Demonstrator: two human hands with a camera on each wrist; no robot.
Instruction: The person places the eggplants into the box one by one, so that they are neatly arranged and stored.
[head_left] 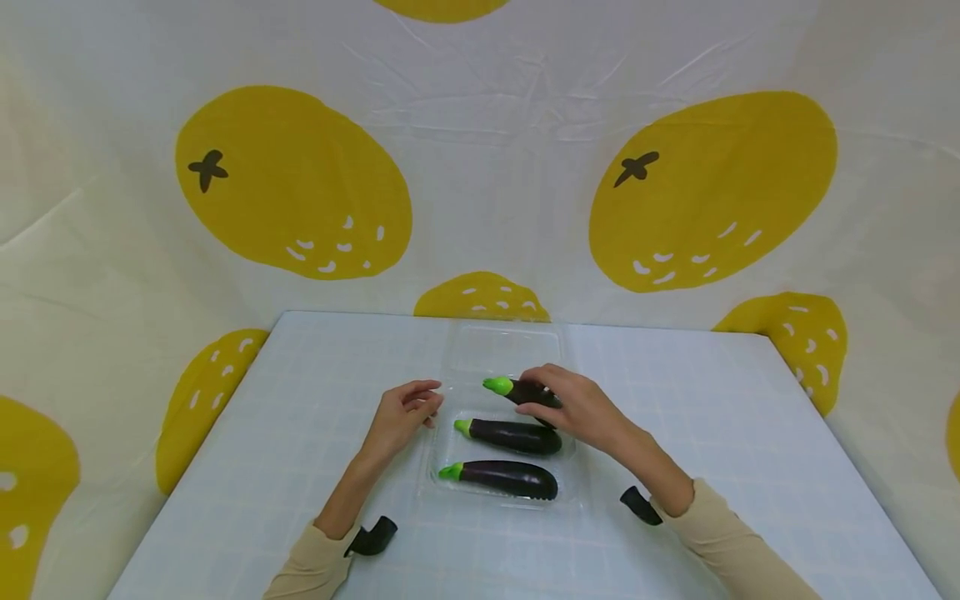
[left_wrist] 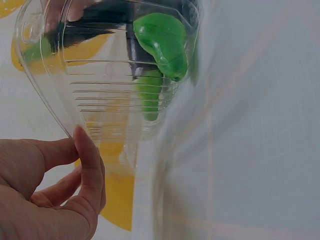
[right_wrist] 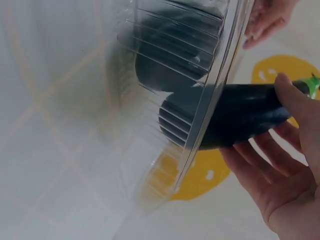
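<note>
My right hand (head_left: 573,404) holds a dark purple eggplant (right_wrist: 245,112) with a bright green cap, thumb on one side and fingers on the other. Its rounded end is tilted down into the back of a clear plastic clamshell container (head_left: 498,503). Two more eggplants lie crosswise inside, a middle one (head_left: 513,436) and a front one (head_left: 510,478), with their green caps to the left. At the container's left side is my left hand (head_left: 397,421). In the left wrist view its thumb and finger pinch the clear rim (left_wrist: 56,116).
The container's clear lid (head_left: 506,346) lies folded back toward the rear table edge. A pale checked cloth covers the table (head_left: 315,375). Behind hangs a white curtain (head_left: 495,192) with big yellow fruit prints. Black straps or mounts (head_left: 372,536) sit at both wrists.
</note>
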